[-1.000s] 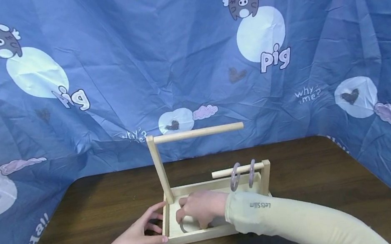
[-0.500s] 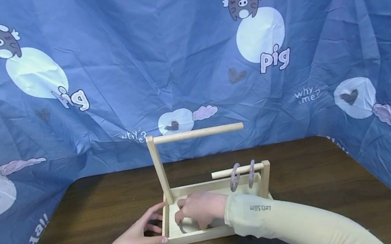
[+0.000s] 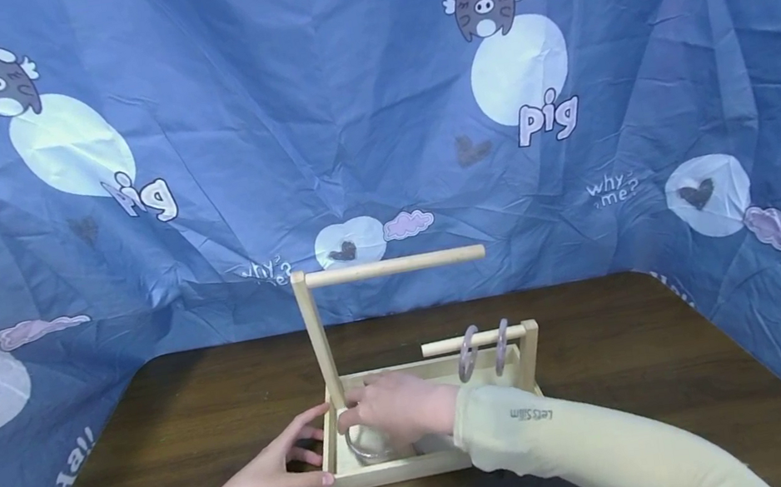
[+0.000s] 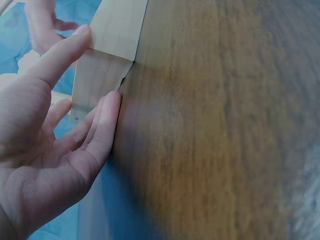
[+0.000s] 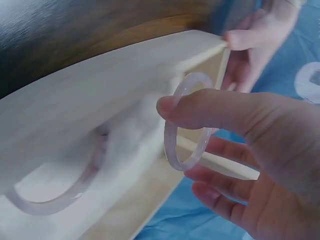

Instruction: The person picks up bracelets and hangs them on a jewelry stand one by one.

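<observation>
My right hand (image 3: pixel 403 406) is over the left part of a wooden tray stand. Its thumb and fingers pinch a pale lilac bangle (image 5: pixel 170 142), which stands on edge between them. Another bangle (image 5: pixel 47 206) lies flat on the tray floor, partly hidden by the hand in the head view. My left hand (image 3: pixel 269 472) rests against the tray's left end with fingers extended; the thumb touches the near left corner of the tray (image 3: pixel 387 474). Two bangles hang on the short bar: one bangle (image 3: pixel 466 360) and a second bangle (image 3: pixel 501 349) to its right.
A tall post (image 3: pixel 319 342) rises at the tray's left end and carries a long bare upper bar (image 3: pixel 397 265) pointing right. The short bar (image 3: pixel 442 346) extends left from a lower right post (image 3: pixel 528 356). Brown table (image 3: pixel 208 389) and blue printed cloth (image 3: pixel 371 112) surround it.
My right hand has risen slightly and shifted a little left and away from me inside the tray. More of the bangle on the floor shows. My left hand and the stand stay nearly still.
</observation>
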{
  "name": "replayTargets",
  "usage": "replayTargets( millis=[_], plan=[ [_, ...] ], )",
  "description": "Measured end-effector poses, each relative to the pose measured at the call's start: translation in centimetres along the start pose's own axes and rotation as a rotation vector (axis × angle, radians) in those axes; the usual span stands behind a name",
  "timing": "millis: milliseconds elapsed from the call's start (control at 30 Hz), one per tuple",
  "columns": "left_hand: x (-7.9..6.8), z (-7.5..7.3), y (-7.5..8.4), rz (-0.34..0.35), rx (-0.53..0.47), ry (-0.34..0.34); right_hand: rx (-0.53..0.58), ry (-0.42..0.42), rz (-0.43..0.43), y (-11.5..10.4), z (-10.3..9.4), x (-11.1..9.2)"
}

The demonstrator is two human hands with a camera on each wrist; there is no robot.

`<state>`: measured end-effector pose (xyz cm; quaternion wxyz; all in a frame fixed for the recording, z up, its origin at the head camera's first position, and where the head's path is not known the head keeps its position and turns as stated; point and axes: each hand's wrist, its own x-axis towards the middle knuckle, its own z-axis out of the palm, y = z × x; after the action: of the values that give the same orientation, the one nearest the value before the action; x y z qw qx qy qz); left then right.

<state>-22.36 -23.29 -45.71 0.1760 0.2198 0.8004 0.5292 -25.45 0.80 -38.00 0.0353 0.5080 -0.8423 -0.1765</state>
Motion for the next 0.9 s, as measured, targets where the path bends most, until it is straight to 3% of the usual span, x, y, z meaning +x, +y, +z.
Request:
replayTargets(
  millis=[133, 367, 633, 800, 900],
  plan=[
    [0.0, -0.1, 0.0, 0.009, -0.004, -0.008, 0.047, 0.054, -0.02, 0.2, -1.2, -0.5],
    [-0.1, -0.1, 0.2, -0.041, -0.018, -0.007, 0.171, 0.151, -0.023, 0.7, -3.6, -2.0],
    [0.0, -0.1, 0.3, -0.063, 0.005, -0.005, 0.333, 0.375, -0.01, 2.6, -7.0, -5.0],
    [0.0, -0.1, 0.3, -0.03, 0.001, -0.011, 0.403, 0.459, 0.032, 4.2, -8.4, -6.9],
    [0.0, 0.0, 0.4, -0.044, -0.012, -0.009, 0.444, 0.515, 0.054, 5.1, -9.0, -7.8]
  ],
)
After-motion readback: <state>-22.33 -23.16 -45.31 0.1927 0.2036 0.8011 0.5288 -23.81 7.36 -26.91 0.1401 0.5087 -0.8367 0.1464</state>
